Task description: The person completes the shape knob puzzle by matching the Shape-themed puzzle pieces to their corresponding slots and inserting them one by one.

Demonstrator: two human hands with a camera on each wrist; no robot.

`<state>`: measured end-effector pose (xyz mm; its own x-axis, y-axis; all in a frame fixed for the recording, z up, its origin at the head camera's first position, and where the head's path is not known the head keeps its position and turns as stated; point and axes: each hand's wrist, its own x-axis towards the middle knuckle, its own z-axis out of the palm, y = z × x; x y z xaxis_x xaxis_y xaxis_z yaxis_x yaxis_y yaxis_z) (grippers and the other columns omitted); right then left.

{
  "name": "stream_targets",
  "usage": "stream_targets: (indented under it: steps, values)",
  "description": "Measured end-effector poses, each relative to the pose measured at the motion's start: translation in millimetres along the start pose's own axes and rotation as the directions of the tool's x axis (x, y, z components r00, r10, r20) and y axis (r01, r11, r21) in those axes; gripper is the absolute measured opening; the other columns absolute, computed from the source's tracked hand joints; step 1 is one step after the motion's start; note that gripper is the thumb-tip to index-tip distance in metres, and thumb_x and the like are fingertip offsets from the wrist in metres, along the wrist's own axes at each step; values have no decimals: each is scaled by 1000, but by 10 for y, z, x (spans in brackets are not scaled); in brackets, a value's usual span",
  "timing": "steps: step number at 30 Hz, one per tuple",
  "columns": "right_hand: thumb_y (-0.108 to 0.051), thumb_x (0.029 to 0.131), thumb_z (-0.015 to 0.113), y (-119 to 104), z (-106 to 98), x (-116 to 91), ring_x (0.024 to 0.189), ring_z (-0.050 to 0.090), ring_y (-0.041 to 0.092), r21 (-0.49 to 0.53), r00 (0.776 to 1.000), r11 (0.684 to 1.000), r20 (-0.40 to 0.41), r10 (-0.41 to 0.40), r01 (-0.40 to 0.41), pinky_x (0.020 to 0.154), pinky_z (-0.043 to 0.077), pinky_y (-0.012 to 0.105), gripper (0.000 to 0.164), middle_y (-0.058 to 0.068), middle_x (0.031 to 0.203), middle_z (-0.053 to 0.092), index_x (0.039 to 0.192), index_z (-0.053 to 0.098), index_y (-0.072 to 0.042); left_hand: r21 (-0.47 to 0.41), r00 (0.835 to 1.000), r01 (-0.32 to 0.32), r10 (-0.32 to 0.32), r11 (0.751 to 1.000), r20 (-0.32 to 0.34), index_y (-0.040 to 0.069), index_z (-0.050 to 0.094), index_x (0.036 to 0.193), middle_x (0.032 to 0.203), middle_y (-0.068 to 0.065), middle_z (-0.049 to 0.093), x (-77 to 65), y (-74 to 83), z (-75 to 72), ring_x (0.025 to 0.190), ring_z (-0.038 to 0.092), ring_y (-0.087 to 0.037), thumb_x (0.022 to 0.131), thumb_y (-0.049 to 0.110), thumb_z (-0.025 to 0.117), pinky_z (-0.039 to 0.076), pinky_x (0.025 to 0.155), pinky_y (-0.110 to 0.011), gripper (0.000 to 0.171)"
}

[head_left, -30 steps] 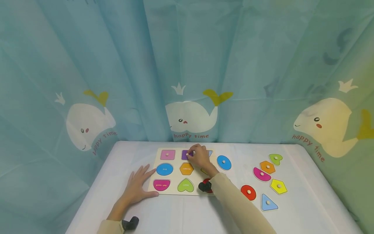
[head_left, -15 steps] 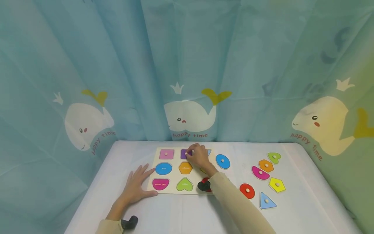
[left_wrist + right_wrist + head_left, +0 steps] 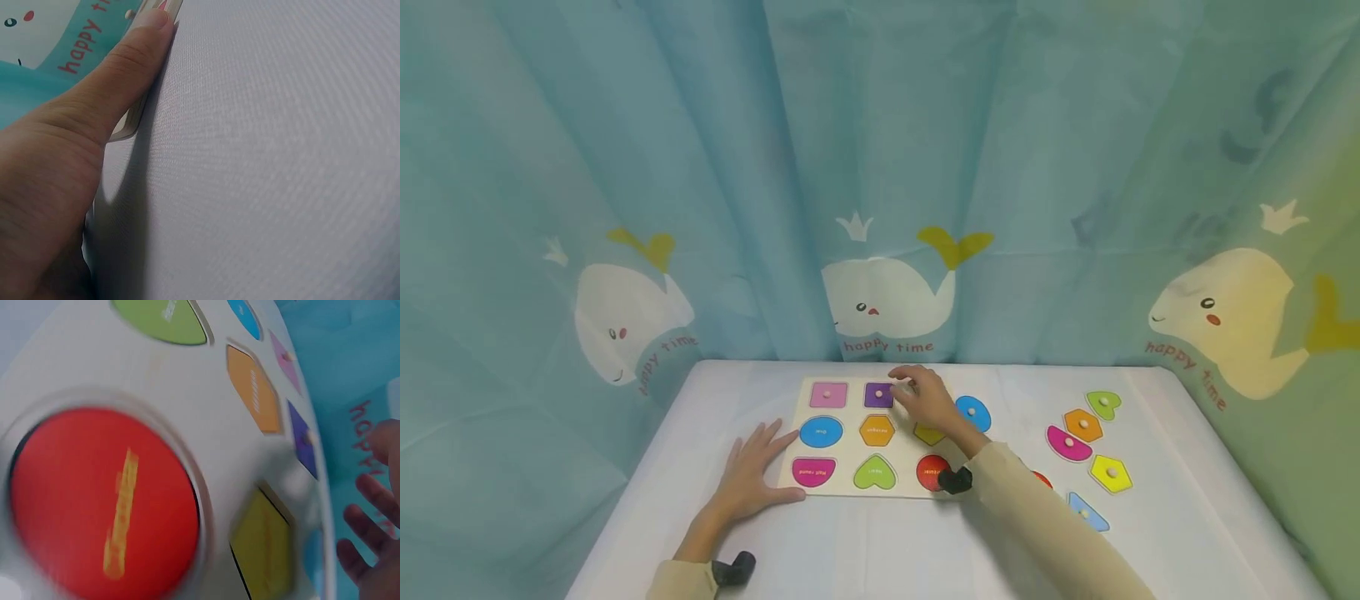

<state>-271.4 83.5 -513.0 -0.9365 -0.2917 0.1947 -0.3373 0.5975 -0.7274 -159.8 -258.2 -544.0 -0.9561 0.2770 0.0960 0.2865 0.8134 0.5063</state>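
Note:
A pale peg puzzle board (image 3: pixel 847 454) lies on the white-covered table. My left hand (image 3: pixel 747 477) is spread at its left edge, the thumb (image 3: pixel 134 56) on the near left corner and the fingertips by the side. My right hand (image 3: pixel 931 402) is over the upper right of the board, fingers loosely bent with nothing between them. Just left of those fingers, a purple puzzle piece (image 3: pixel 878 395) with a knob sits in its slot. A pink square piece (image 3: pixel 828 395) with a knob fills the upper left slot. The board's upper right is partly hidden by my right hand.
Right of the board lie a blue oval piece (image 3: pixel 973 413), a green heart (image 3: pixel 1103 405), an orange hexagon (image 3: pixel 1083 424), a magenta half round (image 3: pixel 1067 444), a yellow pentagon (image 3: pixel 1111 473) and a blue triangle (image 3: pixel 1087 512). A red piece (image 3: pixel 1042 479) is mostly behind the right sleeve. A curtain hangs behind.
My right hand has let go of the purple piece's knob and moved slightly right, its fingers loosening. The purple piece stays in its slot. My left hand has kept its place.

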Motion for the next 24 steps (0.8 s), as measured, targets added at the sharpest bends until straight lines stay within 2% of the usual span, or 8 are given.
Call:
stream_targets:
  steps: [9, 13, 20, 24]
  values:
    - [-12, 96, 72, 154, -630, -436, 102, 66, 29, -71, 993, 991, 48, -111, 114, 87, 58, 50, 25, 7, 121, 71, 121, 72, -7, -13, 1000, 7, -7, 1000, -4, 16, 52, 152, 163, -21, 35, -4, 1, 13, 151, 20, -50, 71, 59, 85, 5, 117, -75, 97]
    - [-6, 93, 74, 277, -891, -705, 98, 66, 34, -110, 988, 982, 13, -156, 157, 85, 58, 56, 26, 10, 118, 72, 118, 73, -5, -12, 1000, -2, 3, 1000, 12, 16, 51, 152, 163, -21, 34, 20, 17, 15, 151, 19, -49, 72, 59, 84, 5, 117, -75, 98]
    - [-6, 93, 75, 419, -1268, -1082, 101, 66, 32, -199, 994, 976, -46, -100, 89, 83, 59, 51, 27, 9, 117, 73, 120, 72, -7, -11, 1000, -15, 15, 1000, -11, 14, 52, 151, 161, -23, 36, 0, 24, -18, 150, 21, -50, 70, 56, 87, 7, 115, -76, 97]
    - [-5, 91, 76, 500, -1461, -1288, 99, 67, 31, -232, 990, 970, -105, -96, 70, 78, 60, 50, 27, 9, 112, 74, 118, 73, -7, -5, 999, -36, 36, 999, -27, 13, 52, 151, 160, -23, 37, -7, 1, -6, 149, 22, -51, 71, 56, 86, 8, 114, -77, 97]
